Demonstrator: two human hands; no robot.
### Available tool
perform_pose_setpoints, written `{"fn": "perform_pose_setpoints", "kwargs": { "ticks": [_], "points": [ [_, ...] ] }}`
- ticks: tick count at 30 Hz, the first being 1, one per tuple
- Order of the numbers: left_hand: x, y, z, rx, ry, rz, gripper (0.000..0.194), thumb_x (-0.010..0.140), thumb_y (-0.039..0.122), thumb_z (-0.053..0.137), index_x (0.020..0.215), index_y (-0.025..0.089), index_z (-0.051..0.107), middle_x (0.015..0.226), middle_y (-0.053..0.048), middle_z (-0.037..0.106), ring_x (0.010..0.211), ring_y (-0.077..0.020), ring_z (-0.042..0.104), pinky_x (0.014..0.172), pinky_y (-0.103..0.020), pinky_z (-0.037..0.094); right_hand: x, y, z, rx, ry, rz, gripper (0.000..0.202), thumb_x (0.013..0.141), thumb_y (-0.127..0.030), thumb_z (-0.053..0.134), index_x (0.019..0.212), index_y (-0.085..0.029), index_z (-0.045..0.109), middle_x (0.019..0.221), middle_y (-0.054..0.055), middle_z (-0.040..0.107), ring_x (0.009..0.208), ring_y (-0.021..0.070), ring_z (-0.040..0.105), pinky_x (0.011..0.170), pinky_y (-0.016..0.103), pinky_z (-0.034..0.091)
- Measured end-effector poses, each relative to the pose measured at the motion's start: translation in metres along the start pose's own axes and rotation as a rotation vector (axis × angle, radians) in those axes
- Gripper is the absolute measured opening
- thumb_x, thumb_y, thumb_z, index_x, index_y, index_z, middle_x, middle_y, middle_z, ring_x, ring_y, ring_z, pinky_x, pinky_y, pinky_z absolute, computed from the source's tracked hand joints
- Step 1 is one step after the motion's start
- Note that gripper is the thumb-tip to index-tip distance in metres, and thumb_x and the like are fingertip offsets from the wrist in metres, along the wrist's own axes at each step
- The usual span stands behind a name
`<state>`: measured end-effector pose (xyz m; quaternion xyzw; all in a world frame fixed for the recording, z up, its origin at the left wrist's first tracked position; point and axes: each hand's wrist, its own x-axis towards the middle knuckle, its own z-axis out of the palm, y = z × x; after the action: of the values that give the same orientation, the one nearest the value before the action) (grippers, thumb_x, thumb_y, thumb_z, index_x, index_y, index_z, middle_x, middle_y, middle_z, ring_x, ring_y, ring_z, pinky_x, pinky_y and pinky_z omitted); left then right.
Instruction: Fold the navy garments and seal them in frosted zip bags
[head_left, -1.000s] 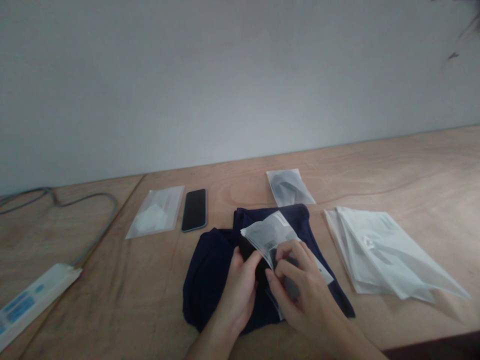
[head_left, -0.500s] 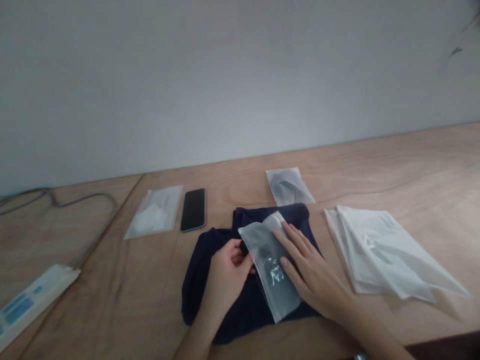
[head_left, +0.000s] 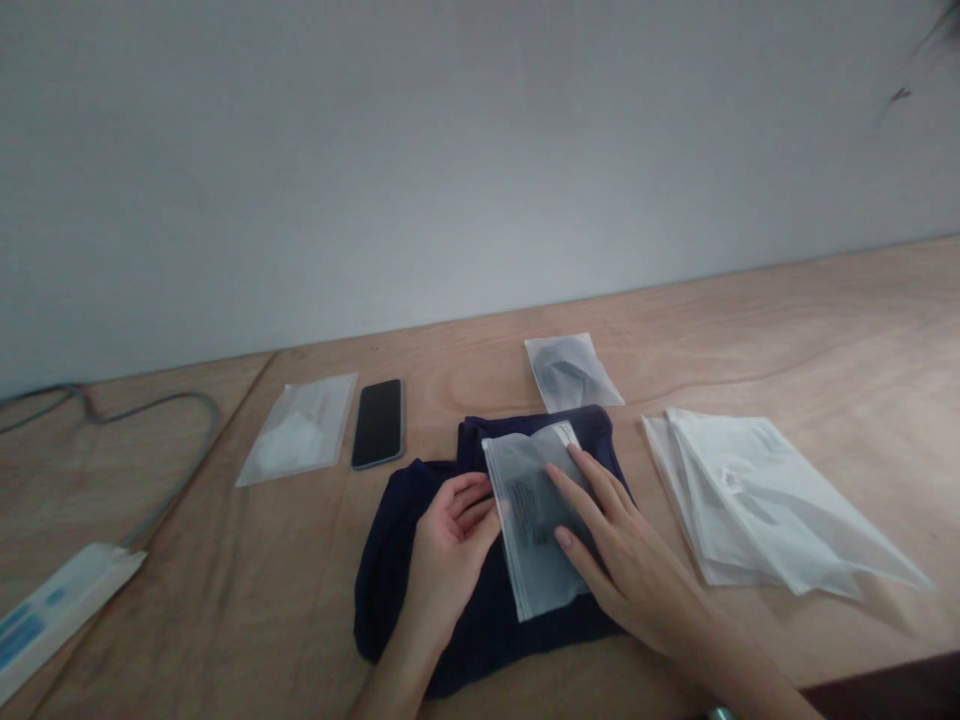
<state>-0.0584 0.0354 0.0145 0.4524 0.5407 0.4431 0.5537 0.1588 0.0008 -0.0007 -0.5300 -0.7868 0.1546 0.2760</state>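
Observation:
A frosted zip bag [head_left: 536, 570] with dark printing lies slanted over folded navy cloth [head_left: 397, 550]. Something dark shows faintly through the bag. At its left edge, my left hand [head_left: 454, 535] is closed, with curled fingers and thumb meeting the zip edge; the fingertips are partly hidden there. My right hand [head_left: 630, 550] rests on the bag's right half, its fingers stretched out and lying flat.
Behind the cloth lies a small frosted bag [head_left: 574, 370] with something dark inside. A phone [head_left: 379, 423] and another frosted bag [head_left: 330, 420] with white contents lie left. Several larger bags [head_left: 757, 500] are stacked right. A white packet [head_left: 67, 610] and cable [head_left: 184, 480] lie far left.
The dark item at my left fingertips no longer shows at the bag's edge. The zip bag has turned slightly more upright in view. My right hand stays on it.

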Motion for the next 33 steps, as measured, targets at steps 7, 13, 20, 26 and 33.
{"fn": "perform_pose_setpoints", "kwargs": {
  "ticks": [7,13,20,26,33],
  "points": [
    [0.008,0.002,-0.004,0.139,-0.109,0.044,0.028,0.087,0.041,0.075,0.104,0.018,0.076,0.111,-0.011,0.081,0.103,-0.0268,0.079,0.099,-0.041,0.062,0.000,-0.003,-0.001,0.039,0.012,0.014,0.054,0.109,-0.036,0.045,0.162,-0.030,0.037,0.171,0.014,0.030,0.158,0.0327,0.033,0.124,0.058,0.042],
    [0.037,0.010,-0.032,0.396,0.041,0.108,0.030,0.091,0.045,0.067,0.104,0.020,0.076,0.093,-0.007,0.081,0.060,-0.0178,0.073,0.059,-0.028,0.059,0.043,0.014,-0.014,0.107,0.093,-0.028,0.036,0.107,-0.035,0.050,0.141,-0.024,0.058,0.140,0.015,0.060,0.133,0.0310,0.058,0.113,0.055,0.051],
    [0.072,0.013,-0.018,0.527,-0.026,0.066,0.036,0.093,0.051,0.065,0.082,0.018,0.076,0.056,-0.001,0.068,0.035,-0.0131,0.057,0.037,-0.021,0.037,0.128,0.013,-0.002,0.097,-0.030,-0.104,0.017,0.102,-0.018,0.056,0.104,-0.020,0.074,0.103,0.010,0.074,0.103,0.0254,0.069,0.097,0.040,0.053],
    [0.081,0.006,-0.020,0.453,-0.035,0.056,0.034,0.092,0.050,0.067,0.093,0.017,0.073,0.070,-0.001,0.072,0.037,-0.0098,0.055,0.034,-0.019,0.034,0.146,0.013,0.017,0.098,-0.077,-0.036,0.017,0.098,-0.016,0.059,0.089,-0.019,0.074,0.089,0.008,0.074,0.081,0.0207,0.068,0.076,0.031,0.050],
    [0.077,0.006,-0.015,0.367,-0.017,0.088,0.033,0.088,0.050,0.070,0.094,0.018,0.073,0.075,0.000,0.070,0.045,-0.0092,0.054,0.043,-0.020,0.039,0.145,0.019,0.018,0.177,-0.119,-0.010,0.019,0.098,-0.018,0.063,0.083,-0.019,0.075,0.083,0.004,0.074,0.074,0.0170,0.067,0.069,0.028,0.047]
  ]
}}
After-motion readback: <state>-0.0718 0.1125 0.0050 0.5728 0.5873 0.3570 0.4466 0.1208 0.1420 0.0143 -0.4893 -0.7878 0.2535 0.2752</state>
